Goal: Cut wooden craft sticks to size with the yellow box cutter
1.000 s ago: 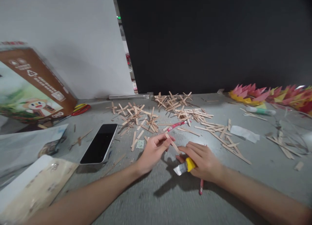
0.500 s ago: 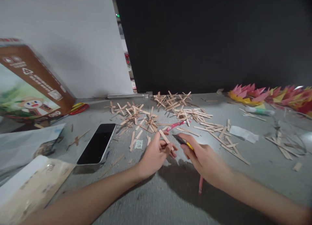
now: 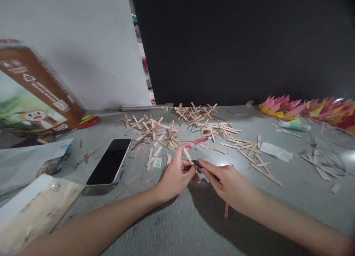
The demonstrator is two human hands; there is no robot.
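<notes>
My left hand (image 3: 175,174) pinches a short wooden stick (image 3: 188,155) just above the grey table (image 3: 180,226). My right hand (image 3: 226,180) is closed round a small glue tube with a dark tip (image 3: 198,163), and that tip touches the stick near my left fingers. A red pencil (image 3: 226,211) lies on the table under my right wrist. Behind the hands lie several crossed wooden sticks (image 3: 155,130) and loose flat sticks (image 3: 235,141).
A black phone (image 3: 108,166) lies left of my hands. A brown carton (image 3: 33,97) and papers (image 3: 36,208) sit at the far left. Folded pink and yellow paper shapes (image 3: 299,110) line the back right. A red pen (image 3: 198,142) lies among the sticks.
My right hand lifted the glue tube off the table and brought its tip to the stick held in my left hand. The left hand raised the stick slightly.
</notes>
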